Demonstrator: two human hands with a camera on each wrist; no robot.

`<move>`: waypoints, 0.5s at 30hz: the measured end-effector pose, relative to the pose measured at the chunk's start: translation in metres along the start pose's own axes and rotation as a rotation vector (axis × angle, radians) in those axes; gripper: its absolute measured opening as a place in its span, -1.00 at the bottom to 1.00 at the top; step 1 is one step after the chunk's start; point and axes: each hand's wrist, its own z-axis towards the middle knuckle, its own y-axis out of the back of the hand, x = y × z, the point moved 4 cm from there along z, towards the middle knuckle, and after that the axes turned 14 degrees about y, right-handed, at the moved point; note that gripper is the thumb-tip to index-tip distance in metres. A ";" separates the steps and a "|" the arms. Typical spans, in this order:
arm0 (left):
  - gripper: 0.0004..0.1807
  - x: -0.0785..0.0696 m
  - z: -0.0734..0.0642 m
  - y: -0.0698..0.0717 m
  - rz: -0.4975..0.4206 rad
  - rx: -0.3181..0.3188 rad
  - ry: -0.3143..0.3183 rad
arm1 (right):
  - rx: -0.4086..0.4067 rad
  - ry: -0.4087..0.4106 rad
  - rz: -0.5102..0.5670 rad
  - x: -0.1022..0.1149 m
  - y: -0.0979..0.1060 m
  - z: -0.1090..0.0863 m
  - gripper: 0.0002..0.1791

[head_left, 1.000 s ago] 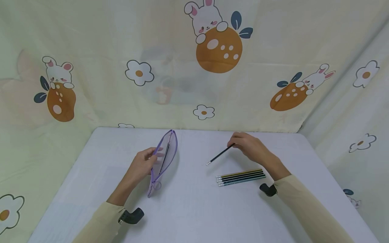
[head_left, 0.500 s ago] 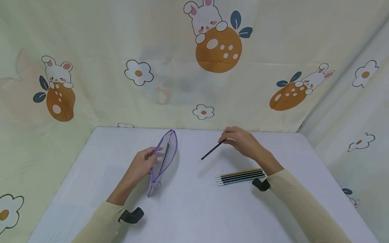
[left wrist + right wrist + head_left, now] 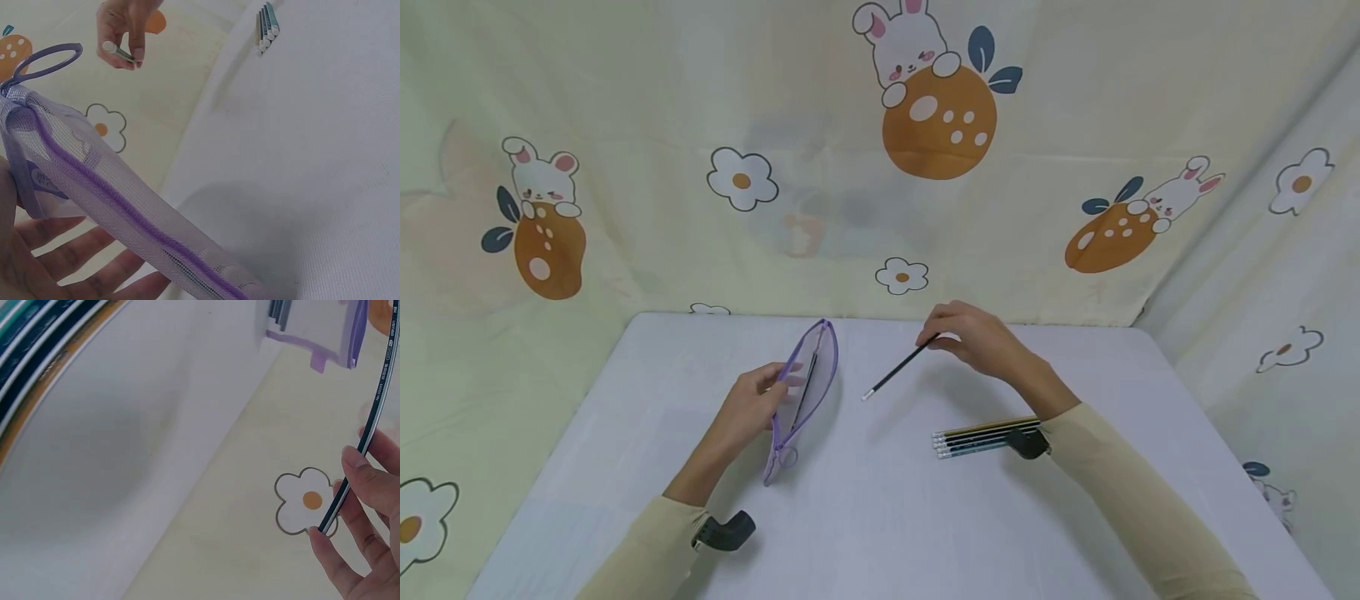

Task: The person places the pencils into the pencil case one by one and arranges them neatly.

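Note:
My left hand (image 3: 758,398) holds a mesh zip pencil case (image 3: 824,379) with purple trim, its mouth open, thumb on the near side and fingers behind. Through the mesh, dark pencils (image 3: 279,315) show inside the case in the right wrist view. To the right, my right hand (image 3: 976,337) pinches a dark pencil (image 3: 898,368) near one end, raised over the table's far part. Its white eraser end slants down to the left, a short way from the case. In the right wrist view, thumb and fingertips (image 3: 355,456) press on the pencil's shaft.
Several pencils (image 3: 970,440) lie side by side on the white table (image 3: 865,517), partly hidden by the black camera (image 3: 1028,443) on my right wrist. A printed cloth (image 3: 820,275) hangs behind the table's back edge. A purple loop (image 3: 53,59) hangs from the case.
My right hand has moved left and slightly away from me with the pencil, bringing the eraser end nearer the case. My left hand and the case have stayed in place.

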 end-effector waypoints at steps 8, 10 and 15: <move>-0.57 0.000 0.000 -0.001 0.004 0.002 0.005 | 0.033 -0.028 0.103 0.004 0.001 0.015 -0.79; -0.56 -0.001 0.000 -0.001 0.006 0.002 0.009 | 0.034 -0.028 0.138 0.006 0.002 0.019 -0.80; -0.57 -0.001 0.000 -0.001 0.005 0.004 0.014 | 0.030 -0.001 0.182 0.011 0.003 0.030 -0.83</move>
